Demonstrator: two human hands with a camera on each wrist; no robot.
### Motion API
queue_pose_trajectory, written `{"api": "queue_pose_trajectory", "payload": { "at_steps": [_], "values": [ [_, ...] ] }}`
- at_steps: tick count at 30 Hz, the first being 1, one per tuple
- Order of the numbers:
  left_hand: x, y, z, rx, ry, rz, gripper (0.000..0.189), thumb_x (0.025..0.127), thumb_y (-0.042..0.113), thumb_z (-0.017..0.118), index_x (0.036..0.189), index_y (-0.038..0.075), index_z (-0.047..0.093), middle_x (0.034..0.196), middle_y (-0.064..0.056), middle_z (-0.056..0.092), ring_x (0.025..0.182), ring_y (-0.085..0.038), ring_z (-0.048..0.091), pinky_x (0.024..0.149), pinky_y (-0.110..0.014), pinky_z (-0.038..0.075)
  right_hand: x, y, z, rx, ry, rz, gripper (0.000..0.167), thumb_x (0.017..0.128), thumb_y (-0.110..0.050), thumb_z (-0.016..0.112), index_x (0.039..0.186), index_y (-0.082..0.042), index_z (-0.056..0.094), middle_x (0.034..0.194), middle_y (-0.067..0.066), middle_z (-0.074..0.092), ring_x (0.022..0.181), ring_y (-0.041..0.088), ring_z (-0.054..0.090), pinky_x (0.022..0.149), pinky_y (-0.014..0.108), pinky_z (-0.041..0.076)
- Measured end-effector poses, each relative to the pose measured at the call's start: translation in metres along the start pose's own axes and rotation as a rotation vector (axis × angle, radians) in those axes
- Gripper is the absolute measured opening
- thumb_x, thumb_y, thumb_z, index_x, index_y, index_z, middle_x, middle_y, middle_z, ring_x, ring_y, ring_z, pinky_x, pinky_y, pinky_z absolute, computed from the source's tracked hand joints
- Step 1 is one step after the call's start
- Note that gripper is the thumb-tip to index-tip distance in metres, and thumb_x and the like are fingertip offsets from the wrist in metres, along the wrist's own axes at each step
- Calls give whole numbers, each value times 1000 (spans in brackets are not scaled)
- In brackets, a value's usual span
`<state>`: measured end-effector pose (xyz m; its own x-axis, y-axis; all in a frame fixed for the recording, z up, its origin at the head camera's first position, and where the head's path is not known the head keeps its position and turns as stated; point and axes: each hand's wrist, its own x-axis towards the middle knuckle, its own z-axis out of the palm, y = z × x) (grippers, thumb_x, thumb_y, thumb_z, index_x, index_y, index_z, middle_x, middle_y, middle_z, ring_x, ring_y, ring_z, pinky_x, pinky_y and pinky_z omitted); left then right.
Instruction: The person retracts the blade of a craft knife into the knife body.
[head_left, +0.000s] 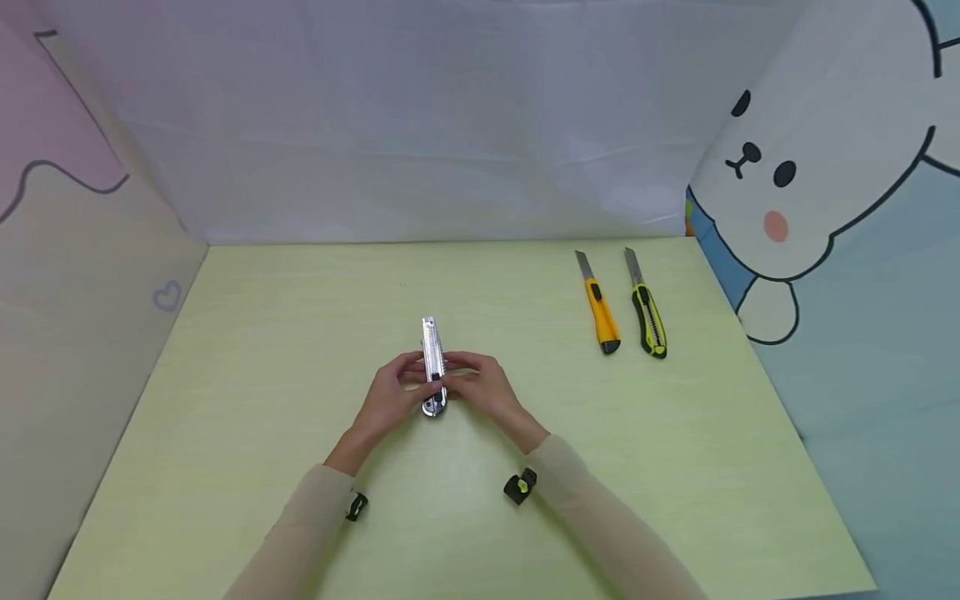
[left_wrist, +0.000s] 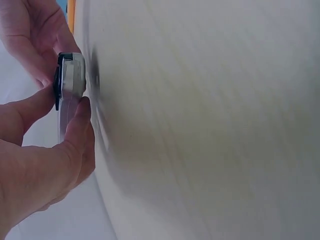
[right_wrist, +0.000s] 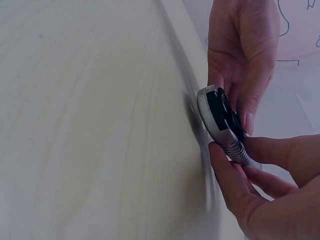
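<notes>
A silver utility knife (head_left: 432, 354) with a black slider is held between both hands near the middle of the table, its length pointing away from the person. My left hand (head_left: 386, 396) pinches it from the left, thumb on the slider side and fingers beneath. From the right, my right hand (head_left: 487, 387) pinches it the same way, its thumb at the slider. In the left wrist view the knife's end (left_wrist: 72, 75) stands just off the tabletop. The right wrist view shows the ridged edge of the knife (right_wrist: 220, 117) between the fingers. No blade shows at its far end.
Two cutters lie at the back right of the pale yellow table (head_left: 262, 333): a yellow snap-off knife (head_left: 602, 312) and a green-and-black snap-off knife (head_left: 649, 317), both with blades out and pointing away. White cloth (head_left: 435, 125) hangs behind; printed panels stand at both sides.
</notes>
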<state>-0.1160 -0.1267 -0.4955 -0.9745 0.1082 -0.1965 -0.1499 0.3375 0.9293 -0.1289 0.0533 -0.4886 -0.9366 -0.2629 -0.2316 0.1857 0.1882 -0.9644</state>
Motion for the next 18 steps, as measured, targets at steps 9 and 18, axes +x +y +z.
{"api": "queue_pose_trajectory", "payload": {
  "at_steps": [9,18],
  "values": [
    [-1,-5,-3,53,1,-15,62,91,9,80,145,-3,52,122,-20,68,112,-33,68,94,-40,54,1,1,6,-157,-9,-47,42,94,2,71,135,4,63,121,21,70,104,32,73,85,33,60],
    [-3,-3,-4,92,-15,-13,62,90,6,79,145,-3,51,122,-20,66,109,-32,68,89,-38,53,0,3,10,-233,-1,-44,41,95,1,70,135,3,64,119,18,72,99,27,74,83,33,60]
  ]
}}
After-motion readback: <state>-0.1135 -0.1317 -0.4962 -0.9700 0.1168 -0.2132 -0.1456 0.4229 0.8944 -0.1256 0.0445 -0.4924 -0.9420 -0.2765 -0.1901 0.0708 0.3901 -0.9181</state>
